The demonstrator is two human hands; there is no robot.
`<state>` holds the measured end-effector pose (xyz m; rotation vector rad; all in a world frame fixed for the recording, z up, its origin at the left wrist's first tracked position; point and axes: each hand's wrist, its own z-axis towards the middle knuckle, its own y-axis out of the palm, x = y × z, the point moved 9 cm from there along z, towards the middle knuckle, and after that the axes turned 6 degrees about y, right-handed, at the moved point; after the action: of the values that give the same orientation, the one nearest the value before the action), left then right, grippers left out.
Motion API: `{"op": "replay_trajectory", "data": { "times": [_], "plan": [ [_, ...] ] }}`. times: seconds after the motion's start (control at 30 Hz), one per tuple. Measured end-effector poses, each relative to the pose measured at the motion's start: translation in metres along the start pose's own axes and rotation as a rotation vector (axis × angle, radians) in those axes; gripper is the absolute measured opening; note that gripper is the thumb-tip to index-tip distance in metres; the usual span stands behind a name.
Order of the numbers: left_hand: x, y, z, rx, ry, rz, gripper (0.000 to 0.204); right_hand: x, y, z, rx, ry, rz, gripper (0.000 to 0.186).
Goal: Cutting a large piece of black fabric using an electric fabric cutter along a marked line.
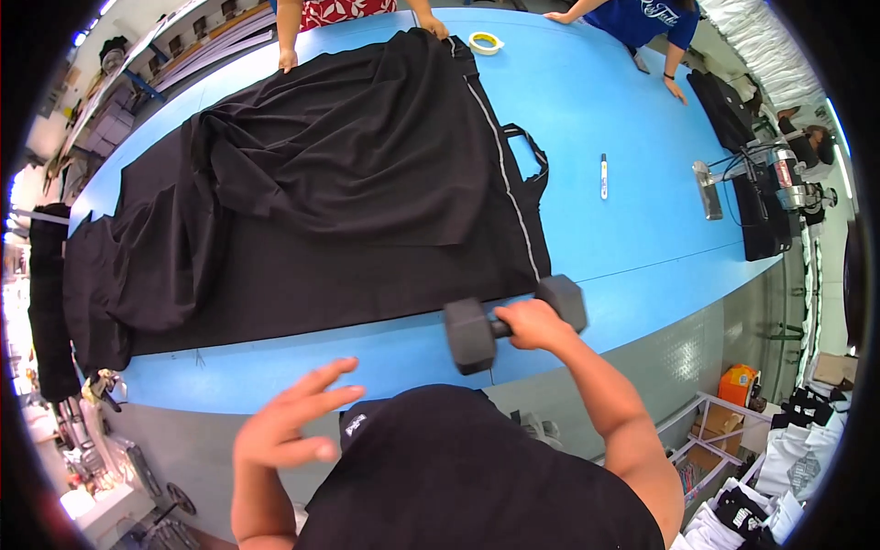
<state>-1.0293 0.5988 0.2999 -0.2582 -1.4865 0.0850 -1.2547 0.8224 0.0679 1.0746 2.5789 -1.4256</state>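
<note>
My right hand (530, 323) grips the handle of a black hexagonal dumbbell (469, 335) at the near edge of the blue table (642, 257), by the lower right corner of a large spread of black fabric (321, 165). The fabric lies in loose folds on a flatter layer, with a pale strip along its right side and a looped piece sticking out there. My left hand (293, 422) is raised with fingers apart, holding nothing, in front of the table's near edge at lower left.
Two co-workers stand across the table; one's hands (431, 25) touch the fabric. A tape roll (486, 38), a marker (603, 179), a metal machine (788, 183) and black cases (720, 110) are on the table's far and right parts. Shelving (715, 431) with white garments stands at lower right.
</note>
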Motion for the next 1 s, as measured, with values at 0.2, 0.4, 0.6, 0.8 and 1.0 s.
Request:
{"op": "replay_trajectory", "data": {
  "times": [0.2,0.4,0.6,0.8,1.0],
  "plan": [
    [-0.159,0.122,-0.137,-0.043,-0.841,-0.686,0.054,0.089,0.040,-0.039,-0.050,0.136,-0.031,0.028],
    [-0.191,0.058,-0.116,-0.181,-0.802,-0.468,0.043,0.117,0.050,-0.051,0.101,0.090,0.044,0.026],
    [-0.271,-0.108,-0.023,0.655,-0.658,-0.015,0.029,0.128,0.056,-0.049,-0.052,0.176,0.073,0.038],
    [-0.369,-0.236,-0.040,1.357,-0.791,-0.268,0.057,0.076,-0.044,0.028,0.225,0.198,1.027,0.033],
    [-0.406,-0.253,0.001,1.368,-0.799,-0.483,0.025,0.025,0.018,0.150,0.147,0.497,1.827,0.036]
  ]
}}
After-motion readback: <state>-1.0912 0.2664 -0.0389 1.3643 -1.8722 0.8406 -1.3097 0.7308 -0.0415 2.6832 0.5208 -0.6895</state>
